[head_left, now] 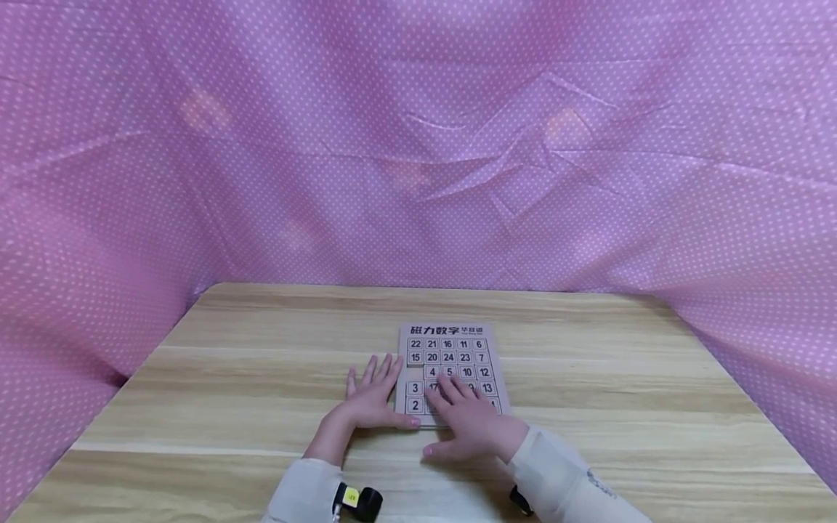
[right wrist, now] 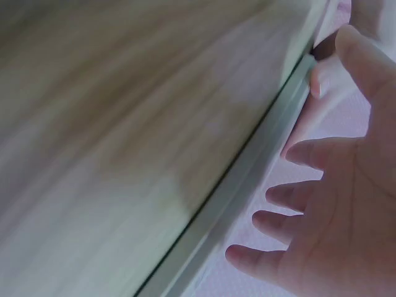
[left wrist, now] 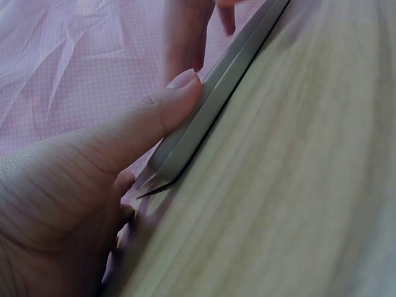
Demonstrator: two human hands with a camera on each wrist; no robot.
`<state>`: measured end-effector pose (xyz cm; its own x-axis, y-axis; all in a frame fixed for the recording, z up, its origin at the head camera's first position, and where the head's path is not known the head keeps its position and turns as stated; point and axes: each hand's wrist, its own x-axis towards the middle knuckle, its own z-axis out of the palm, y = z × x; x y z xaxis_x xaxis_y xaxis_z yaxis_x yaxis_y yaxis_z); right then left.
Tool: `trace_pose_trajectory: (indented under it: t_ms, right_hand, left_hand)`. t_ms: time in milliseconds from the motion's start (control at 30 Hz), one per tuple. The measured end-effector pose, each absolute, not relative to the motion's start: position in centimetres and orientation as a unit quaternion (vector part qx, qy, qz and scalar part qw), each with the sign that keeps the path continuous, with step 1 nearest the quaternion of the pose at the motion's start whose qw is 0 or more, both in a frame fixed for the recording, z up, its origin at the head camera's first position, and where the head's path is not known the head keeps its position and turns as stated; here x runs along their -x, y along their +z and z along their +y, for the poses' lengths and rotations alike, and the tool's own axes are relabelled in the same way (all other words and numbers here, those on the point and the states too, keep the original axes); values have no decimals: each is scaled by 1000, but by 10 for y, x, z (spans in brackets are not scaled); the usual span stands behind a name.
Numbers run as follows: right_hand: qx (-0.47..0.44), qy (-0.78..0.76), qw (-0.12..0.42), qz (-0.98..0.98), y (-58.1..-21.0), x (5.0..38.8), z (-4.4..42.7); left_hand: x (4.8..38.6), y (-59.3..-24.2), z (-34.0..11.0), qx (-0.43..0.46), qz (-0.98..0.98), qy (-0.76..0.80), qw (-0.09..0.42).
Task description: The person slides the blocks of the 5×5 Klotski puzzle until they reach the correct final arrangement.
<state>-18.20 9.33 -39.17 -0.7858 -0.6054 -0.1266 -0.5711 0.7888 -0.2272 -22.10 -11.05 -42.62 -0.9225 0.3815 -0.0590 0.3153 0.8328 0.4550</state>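
Observation:
A number sliding puzzle [head_left: 446, 328] lies flat on the wooden table, its numbered square tiles in rows under a printed title. One gap shows at the left end of the third row, beside tile 4. My left hand [head_left: 373, 399] rests at the board's lower left corner, fingers spread along the left side. Its thumb [left wrist: 176, 102] lies on the front rim in the left wrist view. Over the lower rows is my right hand [head_left: 472, 425], fingers extended and hiding several tiles. Whether its fingertips touch the tiles I cannot tell; the palm [right wrist: 346, 210] shows beside the board's edge.
The light wood table [head_left: 229, 378] spreads out on both sides of the board. Pink dotted cloth [head_left: 418, 145] hangs behind the table and along both sides. A black wrist camera [head_left: 368, 504] sits on the left wrist, below the sleeve's cuff.

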Motion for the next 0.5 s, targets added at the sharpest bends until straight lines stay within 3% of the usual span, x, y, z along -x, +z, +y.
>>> trace_pose_trajectory:
  t_ms: [500]
  right_hand:
    - [241,-90,64,964,-387,193,155]
  left_hand:
    - [224,-426,-110,-175,954,228,82]
